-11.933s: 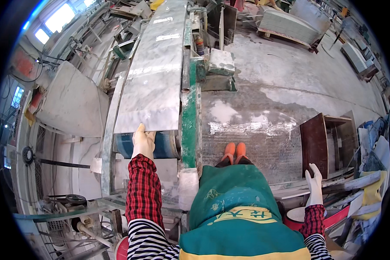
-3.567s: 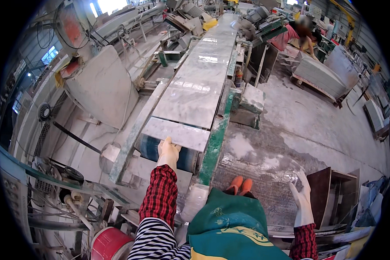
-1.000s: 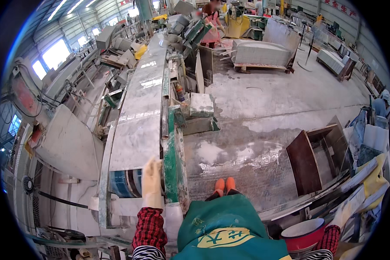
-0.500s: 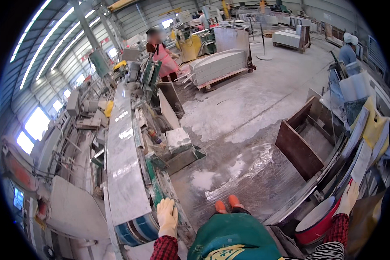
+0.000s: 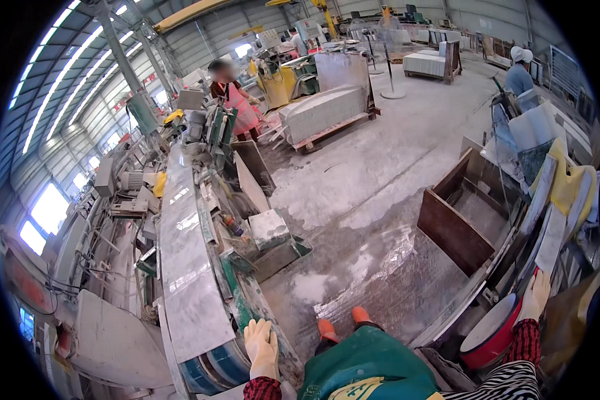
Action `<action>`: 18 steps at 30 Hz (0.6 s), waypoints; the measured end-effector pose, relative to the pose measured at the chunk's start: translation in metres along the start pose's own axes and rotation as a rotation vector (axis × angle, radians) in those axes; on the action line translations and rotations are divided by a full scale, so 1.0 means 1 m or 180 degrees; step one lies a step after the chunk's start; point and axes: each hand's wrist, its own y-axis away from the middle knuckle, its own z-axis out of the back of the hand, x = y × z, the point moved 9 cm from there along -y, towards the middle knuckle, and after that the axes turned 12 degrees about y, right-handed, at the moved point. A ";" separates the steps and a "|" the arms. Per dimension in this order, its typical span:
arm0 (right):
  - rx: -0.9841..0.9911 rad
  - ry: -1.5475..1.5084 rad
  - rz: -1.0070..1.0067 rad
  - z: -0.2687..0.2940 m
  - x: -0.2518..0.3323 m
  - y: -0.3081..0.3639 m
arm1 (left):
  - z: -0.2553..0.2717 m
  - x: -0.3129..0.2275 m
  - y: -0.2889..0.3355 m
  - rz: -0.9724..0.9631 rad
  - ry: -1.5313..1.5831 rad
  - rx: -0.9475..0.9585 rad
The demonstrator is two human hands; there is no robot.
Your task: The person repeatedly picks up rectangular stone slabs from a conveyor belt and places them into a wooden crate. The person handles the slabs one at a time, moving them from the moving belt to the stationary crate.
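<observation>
My left hand [image 5: 261, 348], in a cream glove, has its fingers stretched out over the near end of the green machine rail [image 5: 252, 303]. Beside it, a long grey stone slab [image 5: 190, 293] lies on the conveyor, whose blue roller end [image 5: 210, 370] shows below the slab. Far to the right, my gloved right hand [image 5: 535, 297] has its fingers extended against the lower end of a pale stone strip [image 5: 551, 240]. Its thumb side is hard to make out. Just left of that hand sits a red round drum [image 5: 490, 333] with a pale top.
A brown open-topped box [image 5: 453, 230] stands on the wet floor [image 5: 373, 267]. Yellow cloth [image 5: 567, 180] drapes over strips at right. Stacked pale slabs [image 5: 327, 117] lie farther off. One person in a pink apron [image 5: 241, 110] stands by the machine; another in blue [image 5: 519, 80] is at right.
The view has shifted slightly, and my orange boots stand farther apart. My left hand sits a little lower against the rail. My right hand stays at the strip's end.
</observation>
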 end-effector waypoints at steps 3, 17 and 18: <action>0.0091 0.0107 -0.0007 -0.012 -0.009 0.004 | 0.000 -0.003 -0.005 0.0034 0.0007 0.0010; 0.0277 0.0008 0.0091 -0.020 -0.002 0.020 | 0.011 -0.006 -0.003 0.0254 0.0014 0.0074; 0.0275 -0.0038 0.0132 -0.023 0.000 0.022 | 0.011 -0.004 0.001 0.0254 -0.0034 0.0082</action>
